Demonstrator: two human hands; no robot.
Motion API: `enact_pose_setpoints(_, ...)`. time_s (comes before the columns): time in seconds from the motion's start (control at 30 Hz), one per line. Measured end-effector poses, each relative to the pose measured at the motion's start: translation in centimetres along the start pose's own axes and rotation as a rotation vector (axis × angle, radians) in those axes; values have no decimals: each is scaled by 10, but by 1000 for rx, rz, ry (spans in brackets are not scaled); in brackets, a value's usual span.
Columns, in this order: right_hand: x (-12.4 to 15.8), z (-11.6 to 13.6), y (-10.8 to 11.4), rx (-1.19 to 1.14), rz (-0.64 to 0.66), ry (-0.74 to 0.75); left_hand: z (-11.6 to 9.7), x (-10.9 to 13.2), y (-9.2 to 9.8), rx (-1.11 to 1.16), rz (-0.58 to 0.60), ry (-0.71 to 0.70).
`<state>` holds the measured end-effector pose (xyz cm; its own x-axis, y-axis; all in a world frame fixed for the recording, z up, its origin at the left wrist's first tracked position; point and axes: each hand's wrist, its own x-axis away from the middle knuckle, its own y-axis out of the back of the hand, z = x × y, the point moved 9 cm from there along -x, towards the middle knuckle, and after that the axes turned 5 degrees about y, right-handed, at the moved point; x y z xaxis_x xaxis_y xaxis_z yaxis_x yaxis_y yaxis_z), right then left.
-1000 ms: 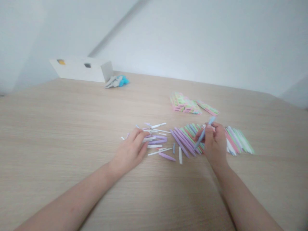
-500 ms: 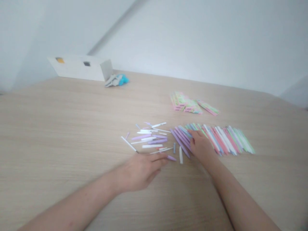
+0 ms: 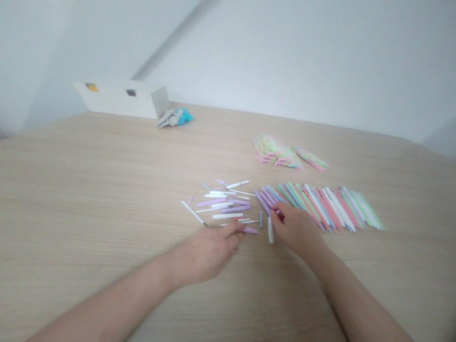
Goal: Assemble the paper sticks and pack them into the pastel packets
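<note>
My left hand (image 3: 208, 254) lies low over the desk's near half, fingers loosely apart and reaching toward the right. My left fingertips (image 3: 237, 229) sit at or just above a short lilac stick (image 3: 250, 230), though I can't tell whether they touch it, and they aren't clamped on anything. My right hand (image 3: 297, 228) is just beside it, with my right fingers (image 3: 281, 211) close together and curled down over the near ends of a fanned row of pastel plastic sticks (image 3: 320, 206). I can't tell whether those fingers are pinching anything; a bit of pink or red shows at their tips.

A white stick (image 3: 270, 230) stands out from the row, just left of my right fingers, and a small blue piece (image 3: 261, 218) lies next to it. Between that spot and my left hand is a loose scatter of white and lilac sticks (image 3: 223, 204), with one long white stick (image 3: 193, 212) angled off its left side. Toward the desk's far edge sit stacked pastel strips (image 3: 278, 154) with a single strip (image 3: 311, 160) beside them. At the far left corner, a white box (image 3: 121, 99) stands beyond the desk (image 3: 89, 190), near a grey and blue bundle (image 3: 176, 118).
</note>
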<state>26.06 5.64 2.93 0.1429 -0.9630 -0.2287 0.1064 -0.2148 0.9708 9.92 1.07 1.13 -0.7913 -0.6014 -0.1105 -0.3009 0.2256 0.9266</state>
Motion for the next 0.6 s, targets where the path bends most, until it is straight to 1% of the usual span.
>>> enact_pose_setpoints(0.1,6,13,-6,75,98,26,3,0,2,3,-21,20)
enact_pose_setpoints(0.23,10,25,-14,65,152,72,6,-2,2,-10,-21,33)
enact_pose_setpoints(0.37,11,33,-18,-69,151,119,7,-3,5,3,-50,27)
enact_pose_setpoints(0.47,12,39,-19,-171,119,164,8,-3,6,3,-78,31)
enact_pose_setpoints(0.6,11,42,-16,-259,80,186,11,-3,5,-13,-84,52)
